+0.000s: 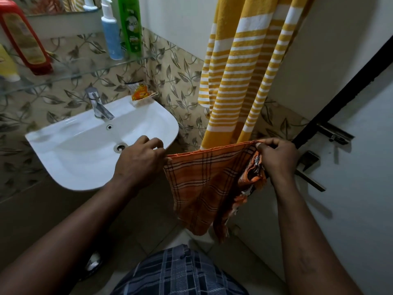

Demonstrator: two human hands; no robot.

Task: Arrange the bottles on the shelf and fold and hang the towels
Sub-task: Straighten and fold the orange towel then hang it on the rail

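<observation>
Fabric hung stretched between the two hands: an orange checked towel, just off the middle of the view toward four o'clock, its top hem pulled taut and the rest drooping toward the floor. The left hand pinched the left corner of the hem in a tight grip. The right hand had its fingers curled round the right corner together with a bunched wad of cloth, so that grip held more fabric than the other. That looked to me like the danger. With one side gathered and the other flat, a fold begun from there would likely come out crooked, and the loose lower edge could trail onto the floor if either pinch slackened. The sink sat close by at nine o'clock, and a wide swing might drag the cloth across its rim. Up at one o'clock a yellow striped towel hung against the wall, draped loosely rather than neatly folded, as far as I could tell. At ten o'clock the glass shelf carried the bottles. I counted two towels and four bottles on the shelf: one red bottle, one yellow bottle cut off by the edge, one blue-and-white pump bottle and one green bottle.
</observation>
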